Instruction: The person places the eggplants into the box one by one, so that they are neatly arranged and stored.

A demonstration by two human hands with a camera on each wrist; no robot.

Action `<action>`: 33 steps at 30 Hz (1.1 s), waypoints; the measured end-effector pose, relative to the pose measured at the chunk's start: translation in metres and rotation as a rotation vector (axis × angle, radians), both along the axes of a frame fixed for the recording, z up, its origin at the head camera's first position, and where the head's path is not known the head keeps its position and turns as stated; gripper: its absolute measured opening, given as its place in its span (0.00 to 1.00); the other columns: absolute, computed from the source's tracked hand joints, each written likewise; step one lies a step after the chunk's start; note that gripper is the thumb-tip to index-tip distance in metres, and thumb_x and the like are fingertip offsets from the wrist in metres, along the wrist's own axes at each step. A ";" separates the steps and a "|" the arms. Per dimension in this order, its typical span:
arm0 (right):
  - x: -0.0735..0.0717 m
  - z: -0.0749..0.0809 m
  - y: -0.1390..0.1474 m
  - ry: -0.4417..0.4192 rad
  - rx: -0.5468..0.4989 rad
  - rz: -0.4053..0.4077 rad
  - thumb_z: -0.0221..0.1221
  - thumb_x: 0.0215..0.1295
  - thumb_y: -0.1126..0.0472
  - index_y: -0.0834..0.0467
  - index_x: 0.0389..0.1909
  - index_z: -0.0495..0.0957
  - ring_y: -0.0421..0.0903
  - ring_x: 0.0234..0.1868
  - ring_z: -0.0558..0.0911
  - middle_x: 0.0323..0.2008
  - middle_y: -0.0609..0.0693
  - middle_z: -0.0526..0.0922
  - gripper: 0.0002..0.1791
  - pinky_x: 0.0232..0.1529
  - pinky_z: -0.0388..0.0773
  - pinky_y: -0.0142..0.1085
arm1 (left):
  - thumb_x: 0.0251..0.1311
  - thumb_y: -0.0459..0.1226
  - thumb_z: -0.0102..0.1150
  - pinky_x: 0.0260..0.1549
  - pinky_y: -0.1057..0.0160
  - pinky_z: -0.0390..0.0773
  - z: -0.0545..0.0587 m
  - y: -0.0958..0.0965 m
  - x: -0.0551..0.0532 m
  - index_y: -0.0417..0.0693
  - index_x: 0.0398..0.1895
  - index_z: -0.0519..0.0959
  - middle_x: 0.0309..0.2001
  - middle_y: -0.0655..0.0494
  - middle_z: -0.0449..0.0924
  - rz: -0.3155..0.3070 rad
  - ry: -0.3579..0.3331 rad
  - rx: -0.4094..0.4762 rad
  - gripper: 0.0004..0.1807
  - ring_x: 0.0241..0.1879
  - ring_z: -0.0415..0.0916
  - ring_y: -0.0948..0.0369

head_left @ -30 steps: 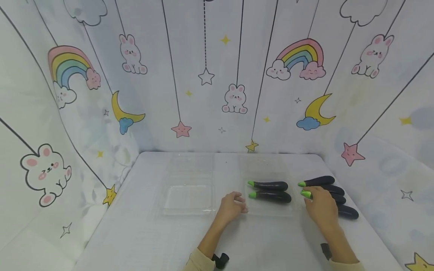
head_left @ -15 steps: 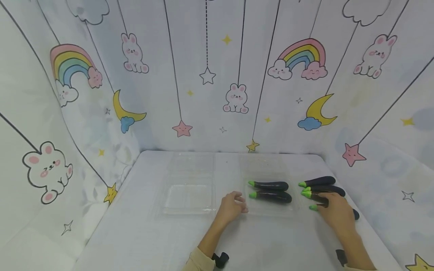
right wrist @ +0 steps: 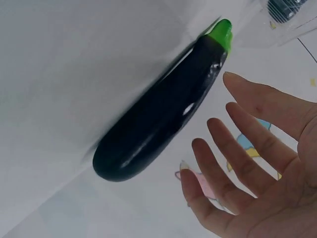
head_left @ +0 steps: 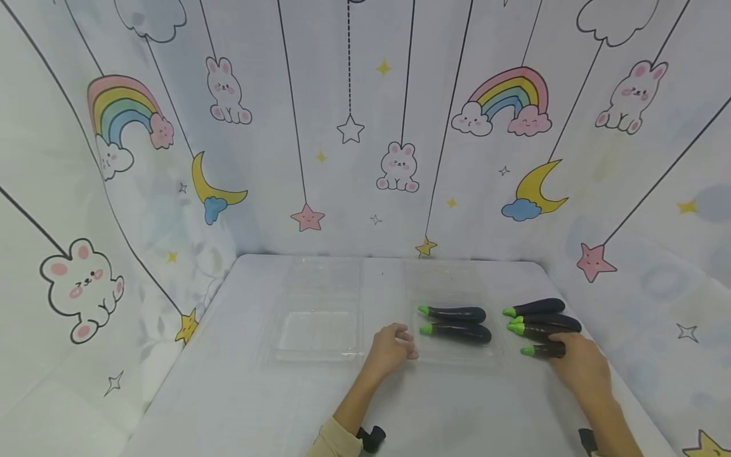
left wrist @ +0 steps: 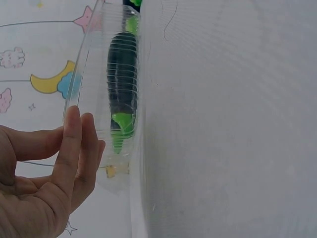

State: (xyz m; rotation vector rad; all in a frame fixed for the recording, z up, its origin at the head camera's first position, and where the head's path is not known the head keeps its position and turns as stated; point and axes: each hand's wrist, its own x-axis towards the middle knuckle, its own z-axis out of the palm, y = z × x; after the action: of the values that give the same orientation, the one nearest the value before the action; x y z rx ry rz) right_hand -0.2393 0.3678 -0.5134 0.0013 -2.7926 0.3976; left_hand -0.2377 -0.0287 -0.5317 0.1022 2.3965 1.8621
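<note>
Near the right edge of the smooth, matt white worktop (head_left: 240, 393), the long black eggplants with bright green stem ends (right wrist: 158, 109) show a slick, glossy, plastic-looking skin with sharp highlights. The clear rectangular container (left wrist: 98, 74) beside them is shiny plastic with ribbed walls, while the white printed backdrop (head_left: 257, 165) beyond the far edge looks like matt cloth.

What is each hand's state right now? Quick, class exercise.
Left hand: at the rim of a clear container; whether it grips cannot be told.
Right hand: open beside an eggplant, holding nothing.
</note>
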 end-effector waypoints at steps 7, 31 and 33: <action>0.000 0.000 0.008 -0.035 0.002 -0.004 0.71 0.51 0.69 0.72 0.47 0.83 0.78 0.52 0.77 0.50 0.77 0.80 0.21 0.49 0.74 0.70 | 0.65 0.29 0.66 0.41 0.55 0.84 0.000 0.000 0.001 0.31 0.67 0.73 0.48 0.50 0.86 0.010 -0.012 -0.004 0.28 0.34 0.87 0.63; -0.009 -0.013 0.018 -0.069 0.030 -0.060 0.73 0.44 0.71 0.69 0.43 0.86 0.79 0.46 0.76 0.44 0.78 0.79 0.20 0.44 0.72 0.70 | 0.63 0.30 0.68 0.41 0.55 0.84 -0.001 0.000 0.001 0.32 0.66 0.75 0.48 0.49 0.87 0.013 0.000 -0.024 0.28 0.33 0.87 0.64; -0.009 -0.014 0.018 -0.052 0.032 -0.052 0.73 0.43 0.71 0.69 0.41 0.87 0.79 0.47 0.76 0.44 0.78 0.79 0.19 0.45 0.72 0.70 | 0.62 0.30 0.69 0.41 0.54 0.84 -0.001 -0.001 0.001 0.32 0.65 0.75 0.47 0.49 0.87 0.013 0.003 -0.027 0.28 0.33 0.87 0.64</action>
State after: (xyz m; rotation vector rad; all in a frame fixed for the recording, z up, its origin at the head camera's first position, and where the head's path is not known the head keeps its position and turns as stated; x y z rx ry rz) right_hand -0.2486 0.3857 -0.5270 -0.0759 -2.8433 0.3448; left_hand -0.2368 -0.0294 -0.5329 0.0879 2.4289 1.8354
